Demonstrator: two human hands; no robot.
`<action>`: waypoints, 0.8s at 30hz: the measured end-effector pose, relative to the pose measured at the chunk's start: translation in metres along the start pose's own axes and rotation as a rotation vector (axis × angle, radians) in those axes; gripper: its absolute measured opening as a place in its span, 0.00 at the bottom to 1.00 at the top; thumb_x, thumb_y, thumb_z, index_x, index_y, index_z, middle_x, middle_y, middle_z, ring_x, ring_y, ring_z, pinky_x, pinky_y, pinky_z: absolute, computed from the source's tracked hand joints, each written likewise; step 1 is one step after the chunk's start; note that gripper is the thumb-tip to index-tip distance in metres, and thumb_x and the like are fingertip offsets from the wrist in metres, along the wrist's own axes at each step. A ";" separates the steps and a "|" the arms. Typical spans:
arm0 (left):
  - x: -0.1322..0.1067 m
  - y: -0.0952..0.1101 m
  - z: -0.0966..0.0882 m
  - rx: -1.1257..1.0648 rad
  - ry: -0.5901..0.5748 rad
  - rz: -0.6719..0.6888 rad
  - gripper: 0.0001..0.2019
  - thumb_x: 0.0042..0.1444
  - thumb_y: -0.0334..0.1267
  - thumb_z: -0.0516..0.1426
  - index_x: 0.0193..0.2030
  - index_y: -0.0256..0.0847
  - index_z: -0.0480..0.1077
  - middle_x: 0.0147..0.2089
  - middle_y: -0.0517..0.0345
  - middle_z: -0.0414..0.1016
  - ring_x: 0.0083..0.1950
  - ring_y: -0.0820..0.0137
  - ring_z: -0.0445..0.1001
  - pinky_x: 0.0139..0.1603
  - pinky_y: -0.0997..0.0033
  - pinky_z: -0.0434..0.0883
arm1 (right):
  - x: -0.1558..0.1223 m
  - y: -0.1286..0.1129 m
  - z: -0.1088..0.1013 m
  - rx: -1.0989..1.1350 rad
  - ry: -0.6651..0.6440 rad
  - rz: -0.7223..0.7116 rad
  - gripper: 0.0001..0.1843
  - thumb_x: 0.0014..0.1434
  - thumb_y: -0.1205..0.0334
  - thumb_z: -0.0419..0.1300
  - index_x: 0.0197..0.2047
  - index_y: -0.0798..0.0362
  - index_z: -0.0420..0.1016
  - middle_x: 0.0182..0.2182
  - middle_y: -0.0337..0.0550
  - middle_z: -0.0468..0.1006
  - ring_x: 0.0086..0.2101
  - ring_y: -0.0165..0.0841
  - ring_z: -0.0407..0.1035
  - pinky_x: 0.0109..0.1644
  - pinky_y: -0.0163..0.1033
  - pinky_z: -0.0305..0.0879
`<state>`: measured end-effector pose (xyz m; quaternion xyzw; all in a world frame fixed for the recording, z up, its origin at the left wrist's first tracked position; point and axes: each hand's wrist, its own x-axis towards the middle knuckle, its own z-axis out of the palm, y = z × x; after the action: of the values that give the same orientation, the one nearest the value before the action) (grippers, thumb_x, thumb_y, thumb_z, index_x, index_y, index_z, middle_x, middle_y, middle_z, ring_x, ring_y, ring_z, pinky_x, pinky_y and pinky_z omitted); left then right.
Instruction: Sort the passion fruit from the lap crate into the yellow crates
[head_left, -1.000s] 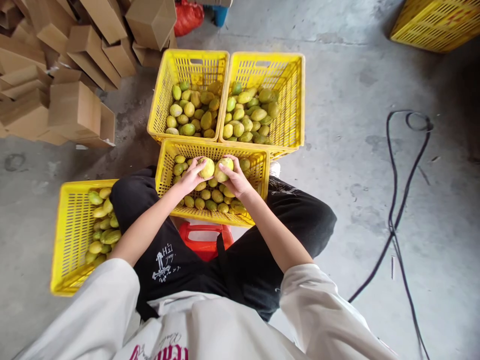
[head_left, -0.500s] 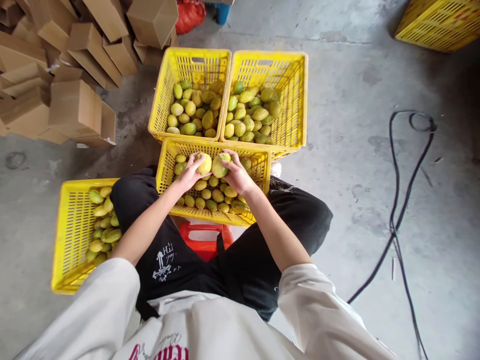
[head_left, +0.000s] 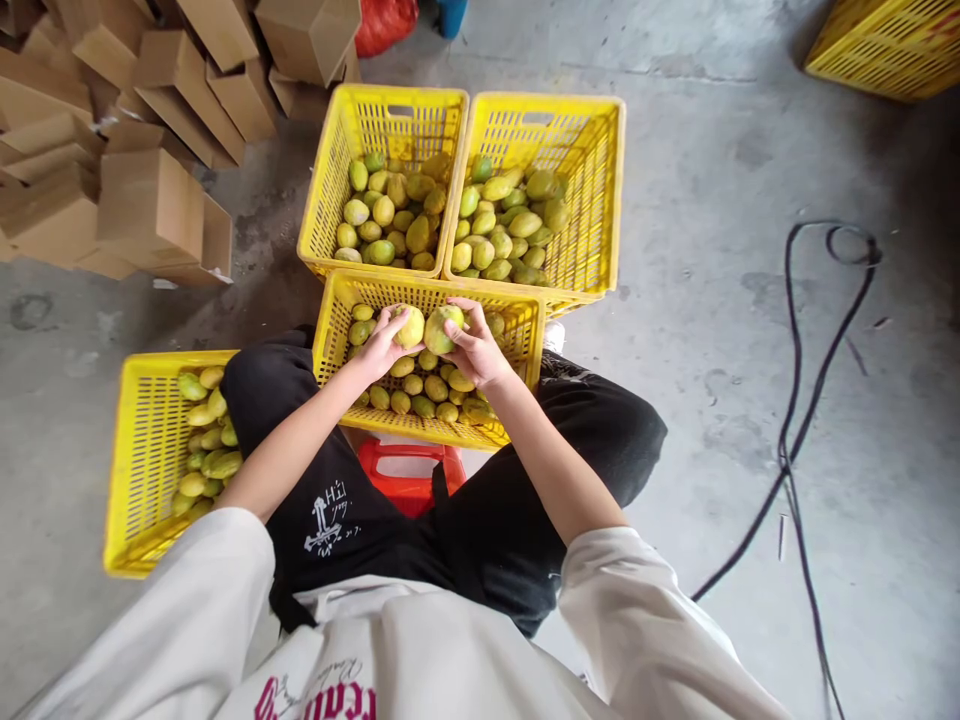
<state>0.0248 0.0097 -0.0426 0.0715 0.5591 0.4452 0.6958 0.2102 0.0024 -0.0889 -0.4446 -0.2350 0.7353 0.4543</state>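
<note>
My left hand (head_left: 384, 345) is wrapped round a yellow-green mango (head_left: 410, 327), with the thumb across its near side. In my right hand (head_left: 475, 345) is a second, greener mango (head_left: 441, 331). The two fruits are held side by side, close together, above a yellow plastic crate (head_left: 330, 418) between my knees. Several smaller mangoes (head_left: 435, 388) lie in that crate under my hands. Part of its contents is hidden by my hands and forearms.
Beyond stand two yellow crates of fruit, a left one (head_left: 315, 215) and a right one (head_left: 600, 200). Another crate (head_left: 142, 460) is by my left knee. Cardboard boxes (head_left: 150, 205) crowd the far left. A black cable (head_left: 796, 450) lies on the right floor. A red stool (head_left: 409, 490) shows below me.
The view has shifted slightly. Both hands still hold the same two mangoes in nearly the same place; the fingers of my right hand have moved a little on its fruit.
</note>
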 end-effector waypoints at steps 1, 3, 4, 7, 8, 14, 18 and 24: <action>0.000 0.000 0.000 0.005 0.008 0.001 0.13 0.80 0.32 0.73 0.54 0.50 0.73 0.62 0.56 0.89 0.73 0.58 0.90 0.80 0.47 0.88 | 0.000 0.001 0.001 0.000 0.004 0.009 0.53 0.39 0.38 0.97 0.59 0.34 0.73 0.48 0.37 0.83 0.57 0.49 0.85 0.48 0.51 0.91; -0.001 -0.001 0.001 0.014 0.015 0.001 0.14 0.81 0.30 0.72 0.51 0.48 0.72 0.60 0.56 0.88 0.72 0.58 0.90 0.80 0.47 0.87 | 0.000 0.004 0.003 -0.011 0.022 0.018 0.53 0.39 0.36 0.97 0.58 0.34 0.72 0.47 0.37 0.82 0.55 0.49 0.84 0.47 0.49 0.89; -0.001 -0.002 0.001 0.018 0.015 -0.003 0.14 0.81 0.31 0.72 0.51 0.48 0.72 0.60 0.56 0.88 0.71 0.59 0.90 0.80 0.46 0.88 | 0.000 0.006 0.004 -0.025 0.043 0.010 0.53 0.39 0.34 0.97 0.58 0.34 0.72 0.47 0.37 0.82 0.54 0.47 0.83 0.46 0.47 0.88; 0.001 -0.006 0.001 0.019 0.000 -0.026 0.13 0.81 0.33 0.73 0.53 0.48 0.73 0.62 0.55 0.87 0.71 0.58 0.90 0.79 0.45 0.89 | 0.004 0.012 0.005 -0.072 0.112 -0.062 0.49 0.45 0.28 0.93 0.56 0.36 0.71 0.48 0.36 0.80 0.51 0.43 0.80 0.48 0.45 0.86; 0.002 -0.007 0.000 0.017 -0.001 -0.035 0.14 0.80 0.34 0.75 0.55 0.49 0.73 0.63 0.54 0.87 0.72 0.57 0.90 0.79 0.44 0.89 | 0.006 0.014 0.004 -0.071 0.118 -0.076 0.47 0.47 0.26 0.91 0.55 0.36 0.71 0.48 0.37 0.80 0.53 0.44 0.80 0.51 0.46 0.87; 0.006 -0.004 -0.005 0.040 0.046 -0.011 0.19 0.77 0.34 0.78 0.59 0.50 0.73 0.69 0.52 0.87 0.74 0.56 0.88 0.79 0.41 0.90 | 0.010 0.013 -0.002 0.042 0.026 0.014 0.46 0.44 0.31 0.91 0.56 0.37 0.73 0.50 0.39 0.85 0.60 0.52 0.83 0.61 0.58 0.91; 0.002 -0.005 -0.004 0.085 -0.044 -0.026 0.13 0.83 0.34 0.72 0.59 0.49 0.72 0.66 0.53 0.88 0.71 0.57 0.91 0.77 0.42 0.92 | 0.007 0.014 -0.002 0.068 0.052 -0.022 0.52 0.40 0.26 0.95 0.55 0.38 0.74 0.47 0.37 0.85 0.54 0.48 0.83 0.58 0.53 0.89; 0.003 -0.011 -0.003 0.180 -0.072 -0.060 0.18 0.80 0.35 0.75 0.62 0.47 0.71 0.67 0.49 0.88 0.65 0.54 0.95 0.72 0.41 0.95 | 0.012 0.017 -0.005 0.101 0.105 -0.050 0.53 0.39 0.32 0.98 0.54 0.37 0.70 0.46 0.31 0.82 0.45 0.38 0.78 0.45 0.42 0.85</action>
<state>0.0279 0.0041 -0.0526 0.1328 0.5732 0.3691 0.7194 0.2042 0.0050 -0.1095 -0.4529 -0.1846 0.7103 0.5062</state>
